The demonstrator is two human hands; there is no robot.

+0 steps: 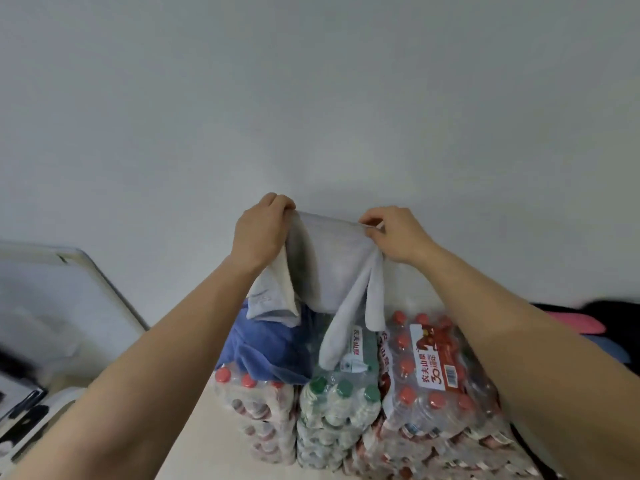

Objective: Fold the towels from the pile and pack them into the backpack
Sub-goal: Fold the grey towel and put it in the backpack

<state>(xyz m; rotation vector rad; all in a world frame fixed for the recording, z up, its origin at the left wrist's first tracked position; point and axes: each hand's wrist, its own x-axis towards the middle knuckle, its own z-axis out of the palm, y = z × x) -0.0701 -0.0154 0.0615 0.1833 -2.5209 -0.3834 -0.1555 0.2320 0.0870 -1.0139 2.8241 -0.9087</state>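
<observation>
Head view, wide angle, tilted up toward a plain pale wall (311, 98).

Far left, well away from either hand: I see a pale, tilted panel-like object (52, 292); too blurred to identify. Dark and white shapes at the bottom left corner are also unreadable.

Left hand (258, 233): raised, fingers curled together and clamped on the upper left corner of a light grey towel (332, 261). The fingertips are folded over the cloth edge, so I see knuckles, not pads. Below this hand a folded flap of the towel hangs down, and under that lies a blue towel (263, 344), crumpled on top of the left shrink-wrapped pack of red-capped bottles (256, 403).

Between the hands: the grey towel's top edge is stretched, sagging slightly. Its body hangs toward the bottle packs; one long tail drapes onto the middle pack of green-capped bottles (339, 400).

Right hand (394, 237): fingers pinched shut on the upper right corner of the grey towel, thumb against the forefinger. Below it stands the larger pack of red-capped bottles with a red label (440, 372).

Far right, beyond the right forearm: pink cloth (581, 323) on something dark; I cannot tell whether this is the backpack.
</observation>
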